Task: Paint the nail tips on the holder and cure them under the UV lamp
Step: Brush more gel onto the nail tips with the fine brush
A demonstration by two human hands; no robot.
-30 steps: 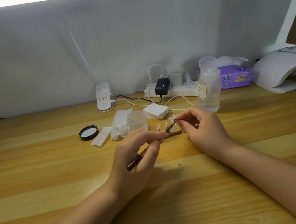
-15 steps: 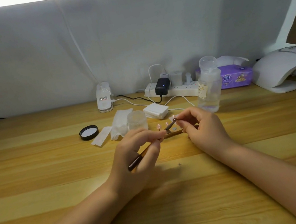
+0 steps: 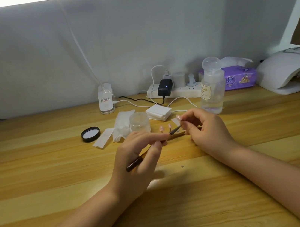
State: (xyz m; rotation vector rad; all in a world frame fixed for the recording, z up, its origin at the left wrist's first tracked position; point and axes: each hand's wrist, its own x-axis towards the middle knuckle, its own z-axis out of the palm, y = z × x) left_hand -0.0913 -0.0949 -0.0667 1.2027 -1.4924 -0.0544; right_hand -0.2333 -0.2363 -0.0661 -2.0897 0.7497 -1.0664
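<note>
My left hand (image 3: 138,154) grips a thin brown nail brush (image 3: 135,162), its dark tip (image 3: 175,129) pointing right toward my right hand. My right hand (image 3: 205,130) pinches a small stand carrying a pink nail tip (image 3: 178,117), lifted just above the desk. A wooden holder (image 3: 176,135) lies flat between the hands, with two more pink nail tips (image 3: 161,128) standing on it. The white UV lamp (image 3: 285,70) sits at the far right, its display lit.
A clear jar (image 3: 139,121), its black lid (image 3: 90,134), tissues (image 3: 122,124) and a white pad stack (image 3: 158,112) lie behind the hands. A clear liquid bottle (image 3: 211,88), power strip (image 3: 173,91), purple tissue pack (image 3: 240,78) and lamp base (image 3: 106,100) line the wall.
The brush tip has shifted very slightly against the nail tip that my right hand holds. Both hands stay in the same place.
</note>
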